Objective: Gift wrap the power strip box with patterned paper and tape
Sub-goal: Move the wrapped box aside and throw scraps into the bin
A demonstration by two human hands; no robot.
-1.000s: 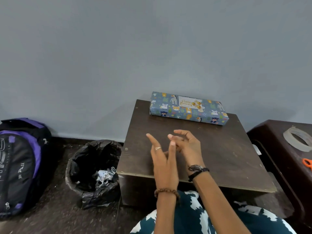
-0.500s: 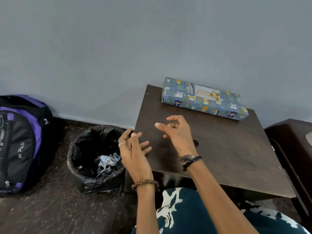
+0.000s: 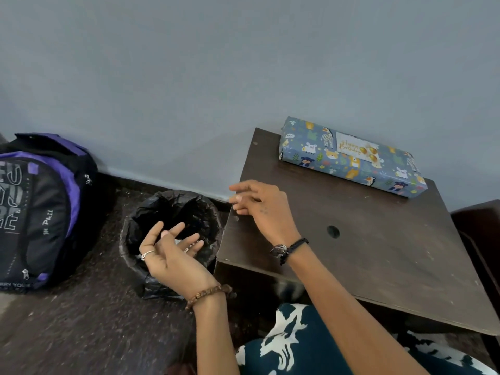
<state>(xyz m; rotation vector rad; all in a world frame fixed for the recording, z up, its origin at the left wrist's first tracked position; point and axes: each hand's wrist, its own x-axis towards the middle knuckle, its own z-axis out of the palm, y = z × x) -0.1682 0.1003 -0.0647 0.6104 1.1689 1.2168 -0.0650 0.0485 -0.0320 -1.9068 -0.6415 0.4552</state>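
Over bin (image 3: 173,212), left of table (image 3: 365,253): left hand (image 3: 169,253) palm up, fingers spread, relaxed, holding nothing. Right hand (image 3: 263,205) at table's left edge, fingers loosely curled, empty. Wrapped box (image 3: 351,156) lies flat at far table edge by wall, well apart from both hands. Likely stiff, moderately light, paper slick; best gripped by long sides, both hands. Backpack (image 3: 43,209) far left.

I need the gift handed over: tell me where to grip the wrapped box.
Grip the wrapped box across its narrow width near the middle, coming from above. It lies flat along the far edge of the table, long and slim, so fingers span the long sides.
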